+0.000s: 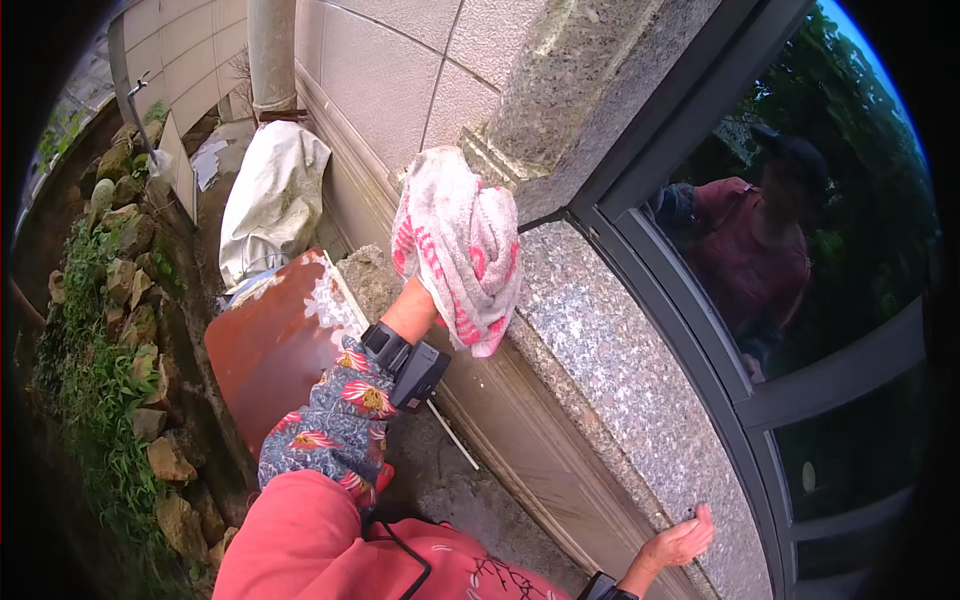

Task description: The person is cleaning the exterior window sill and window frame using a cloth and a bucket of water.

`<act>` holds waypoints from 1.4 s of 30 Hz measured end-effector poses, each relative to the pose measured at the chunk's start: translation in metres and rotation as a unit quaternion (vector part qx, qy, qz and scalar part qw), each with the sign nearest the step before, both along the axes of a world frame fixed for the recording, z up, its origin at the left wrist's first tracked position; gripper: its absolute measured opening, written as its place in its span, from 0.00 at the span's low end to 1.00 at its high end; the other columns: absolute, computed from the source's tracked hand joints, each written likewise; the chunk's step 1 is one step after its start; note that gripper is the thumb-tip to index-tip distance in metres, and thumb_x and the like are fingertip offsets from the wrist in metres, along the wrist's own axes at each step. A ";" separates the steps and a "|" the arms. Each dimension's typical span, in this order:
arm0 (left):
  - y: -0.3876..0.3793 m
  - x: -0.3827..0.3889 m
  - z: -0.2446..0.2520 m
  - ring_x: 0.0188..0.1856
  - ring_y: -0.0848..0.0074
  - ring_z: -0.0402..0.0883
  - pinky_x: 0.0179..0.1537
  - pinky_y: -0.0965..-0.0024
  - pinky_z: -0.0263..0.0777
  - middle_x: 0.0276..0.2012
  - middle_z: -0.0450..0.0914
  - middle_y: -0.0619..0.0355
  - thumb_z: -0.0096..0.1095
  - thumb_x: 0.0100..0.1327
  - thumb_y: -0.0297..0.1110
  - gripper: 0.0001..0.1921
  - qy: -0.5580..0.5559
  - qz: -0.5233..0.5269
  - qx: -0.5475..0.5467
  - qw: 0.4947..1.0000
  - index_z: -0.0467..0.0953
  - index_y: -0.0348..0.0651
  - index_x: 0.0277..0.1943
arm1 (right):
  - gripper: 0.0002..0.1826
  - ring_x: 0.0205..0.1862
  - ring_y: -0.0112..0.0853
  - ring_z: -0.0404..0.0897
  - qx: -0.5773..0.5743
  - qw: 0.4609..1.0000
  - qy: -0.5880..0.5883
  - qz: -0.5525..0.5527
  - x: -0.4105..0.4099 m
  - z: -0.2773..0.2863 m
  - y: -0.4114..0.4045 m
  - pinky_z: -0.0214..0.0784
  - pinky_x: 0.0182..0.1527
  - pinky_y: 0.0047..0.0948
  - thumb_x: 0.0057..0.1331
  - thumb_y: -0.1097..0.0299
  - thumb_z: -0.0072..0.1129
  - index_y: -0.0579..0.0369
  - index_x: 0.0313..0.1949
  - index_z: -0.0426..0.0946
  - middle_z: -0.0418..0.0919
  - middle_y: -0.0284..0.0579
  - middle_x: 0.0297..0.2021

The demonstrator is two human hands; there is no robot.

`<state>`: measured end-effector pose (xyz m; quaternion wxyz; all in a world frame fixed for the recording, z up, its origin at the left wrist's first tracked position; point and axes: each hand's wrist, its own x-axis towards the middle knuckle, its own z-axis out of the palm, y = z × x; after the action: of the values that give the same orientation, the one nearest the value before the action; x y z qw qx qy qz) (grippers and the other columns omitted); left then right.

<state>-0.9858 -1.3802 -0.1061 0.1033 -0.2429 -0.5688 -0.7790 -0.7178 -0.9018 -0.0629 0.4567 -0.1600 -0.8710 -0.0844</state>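
Note:
A damp-looking white terry towel with a pink-red pattern [457, 240] is draped over my left hand [417, 300], which hides its fingers and palm. The bunched cloth lies at the edge of the speckled granite sill [622, 337], below the foot of a stone pillar. Lower down, my right hand [679, 540] rests at the outer edge of the same sill, its fingers loosely curled and nothing plainly held. Dark wristbands show on both wrists, and a floral sleeve covers my left forearm.
A dark-framed glass window [750, 262], reflecting a person, borders the sill. The stone pillar [559, 90] rises beyond the towel. To the left stand a worn reddish-brown board [277, 352], a white sheet-covered object [274, 195] and a rock-edged plant bed [142, 390].

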 end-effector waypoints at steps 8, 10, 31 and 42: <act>0.045 0.005 -0.010 0.70 0.68 0.59 0.72 0.65 0.48 0.69 0.61 0.55 0.44 0.74 0.39 0.26 0.161 0.155 -0.149 0.963 0.56 0.45 0.71 | 0.20 0.50 0.44 0.76 -0.016 1.000 0.007 0.002 -0.005 0.003 -0.003 0.61 0.54 0.43 0.73 0.61 0.35 0.58 0.46 0.78 0.80 0.45 0.46; 0.054 0.008 -0.014 0.71 0.68 0.59 0.72 0.65 0.48 0.69 0.61 0.55 0.44 0.74 0.39 0.26 0.194 0.163 -0.139 0.957 0.56 0.45 0.71 | 0.21 0.50 0.45 0.76 -0.005 1.000 0.004 -0.002 -0.003 0.002 -0.001 0.62 0.53 0.43 0.73 0.60 0.35 0.58 0.46 0.78 0.80 0.46 0.46; 0.014 -0.035 0.031 0.71 0.68 0.57 0.73 0.65 0.46 0.69 0.61 0.55 0.48 0.73 0.41 0.27 0.184 0.439 -0.400 0.783 0.58 0.45 0.71 | 0.20 0.49 0.46 0.75 0.010 1.000 0.003 0.021 -0.001 0.001 -0.002 0.60 0.54 0.42 0.73 0.61 0.35 0.61 0.44 0.77 0.80 0.49 0.45; -0.005 -0.042 0.046 0.71 0.68 0.57 0.73 0.65 0.45 0.69 0.60 0.55 0.49 0.72 0.42 0.27 0.193 0.445 -0.408 0.773 0.58 0.45 0.71 | 0.19 0.50 0.46 0.75 -0.014 1.000 -0.013 0.020 -0.004 0.007 -0.008 0.59 0.56 0.43 0.72 0.64 0.35 0.62 0.45 0.76 0.79 0.51 0.46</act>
<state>-1.0273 -1.3857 -0.0602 0.4373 -0.1269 -0.8459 -0.2777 -0.7213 -0.9098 -0.0563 0.4443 -0.1481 -0.8812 -0.0650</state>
